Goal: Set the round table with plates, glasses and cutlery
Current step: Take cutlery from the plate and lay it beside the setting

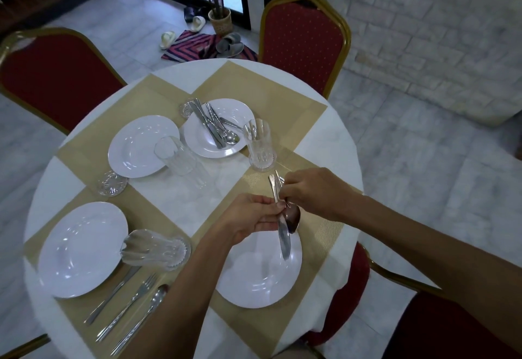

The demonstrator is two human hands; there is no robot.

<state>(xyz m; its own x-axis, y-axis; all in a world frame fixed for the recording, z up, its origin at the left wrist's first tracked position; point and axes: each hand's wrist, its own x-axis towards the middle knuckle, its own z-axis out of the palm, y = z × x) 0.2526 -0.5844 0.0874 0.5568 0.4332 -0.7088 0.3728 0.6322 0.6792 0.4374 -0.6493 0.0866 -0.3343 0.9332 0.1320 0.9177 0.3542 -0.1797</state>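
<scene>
Sorting a cutlery set [284, 238] above the near plate [254, 288] on the round table [197, 194], I log left hand [248, 217] pinching its middle and right hand [310, 192] gripping the handles, probably to separate one piece for laying.

Glossy white plates [83, 248], shiny metal cutlery [284, 234], clear cut glasses [260, 144], woven matt placemats [254, 81]
</scene>
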